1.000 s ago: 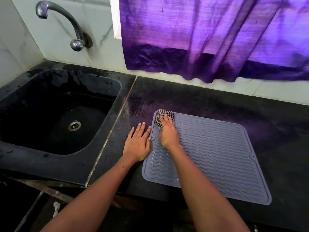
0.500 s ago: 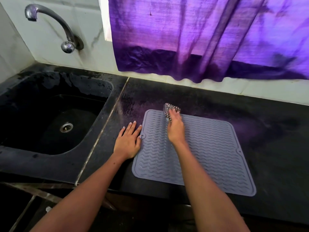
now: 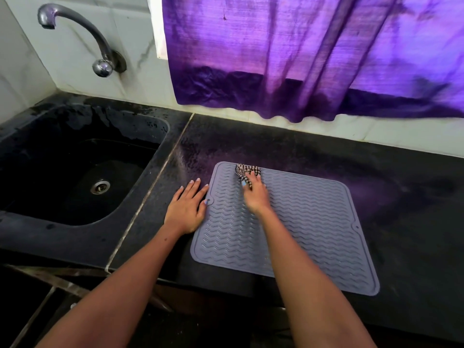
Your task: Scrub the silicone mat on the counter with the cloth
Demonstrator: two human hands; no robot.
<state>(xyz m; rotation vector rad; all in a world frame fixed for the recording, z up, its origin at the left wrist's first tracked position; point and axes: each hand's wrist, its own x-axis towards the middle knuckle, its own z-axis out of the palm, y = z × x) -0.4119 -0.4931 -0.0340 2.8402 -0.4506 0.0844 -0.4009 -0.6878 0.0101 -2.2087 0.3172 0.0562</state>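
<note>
A grey silicone mat (image 3: 308, 222) with wavy ridges lies flat on the black counter (image 3: 414, 197). My right hand (image 3: 254, 194) presses a small black-and-white checked cloth (image 3: 247, 172) onto the mat near its far left corner; my fingers cover part of the cloth. My left hand (image 3: 187, 205) lies flat, fingers spread, on the counter at the mat's left edge, its thumb touching the mat's small tab.
A black sink (image 3: 75, 177) with a metal drain (image 3: 100, 186) sits to the left, under a curved metal tap (image 3: 100, 59). A purple curtain (image 3: 301, 59) hangs over the wall behind the counter. The counter's front edge runs just below the mat.
My right hand and the cloth have slid along the mat's far edge, to the right and then back a little to the left. My left hand has stayed at the mat's left edge.
</note>
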